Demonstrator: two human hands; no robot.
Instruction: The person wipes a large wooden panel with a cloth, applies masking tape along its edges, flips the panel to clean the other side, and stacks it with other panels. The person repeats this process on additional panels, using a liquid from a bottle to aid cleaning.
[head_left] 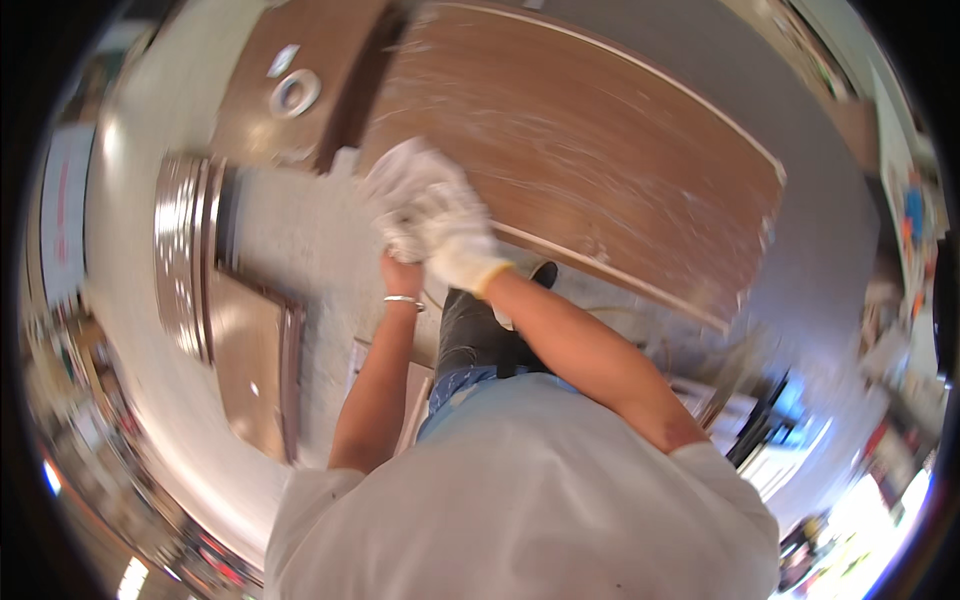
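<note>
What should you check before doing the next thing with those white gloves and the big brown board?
1. Right hand gloved: ok, a white glove with a yellowish cuff covers it.
2. Left hand gloved: cannot tell, white fabric hides it; bare wrist with a bangle shows below.
3. Both hands together: ok, they meet at the near edge of the brown board.
4. Board surface: not ok, white dusty streaks cover it.
5. Board lying steady: cannot tell, its support is hidden.
6. Roll of tape out of the way: ok, it sits apart on the smaller panel.

Gloved right hand and left hand meet beside brown panel.
</note>
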